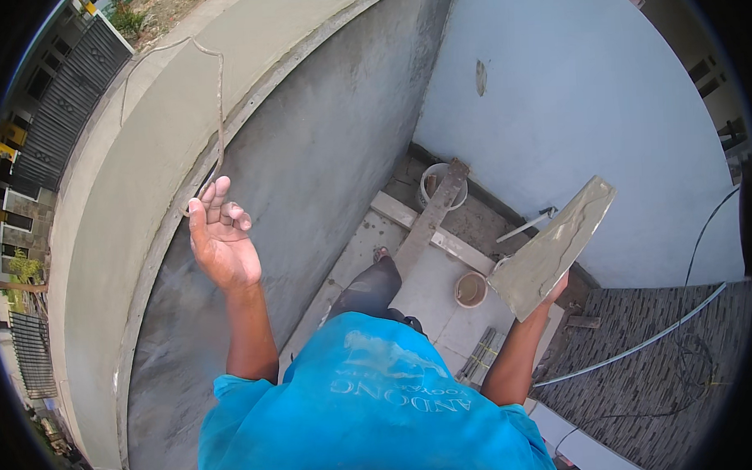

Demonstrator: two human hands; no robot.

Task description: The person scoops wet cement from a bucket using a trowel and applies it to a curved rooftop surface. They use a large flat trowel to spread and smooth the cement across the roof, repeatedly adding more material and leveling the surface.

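Observation:
My left hand (226, 244) is raised by the top edge of the curved wall (307, 146), palm toward me, thumb apart and fingers loosely curled. Its fingertips are close to a bent metal rod (221, 116) hooked over that edge; whether they touch it is unclear. My right hand (561, 288) is wrapped around the underside of a plastering float (550, 245), a tapered flat board smeared with grey mortar. The float is held up at the right and hides most of the fingers.
A white bucket (462, 197) stands near the far corner, a plank (429, 221) resting across it. A smaller tub (471, 290) sits on the tiled floor. A pale blue wall (545, 105) rises ahead. A hose (645, 342) and dark cables cross the ribbed tiles at right.

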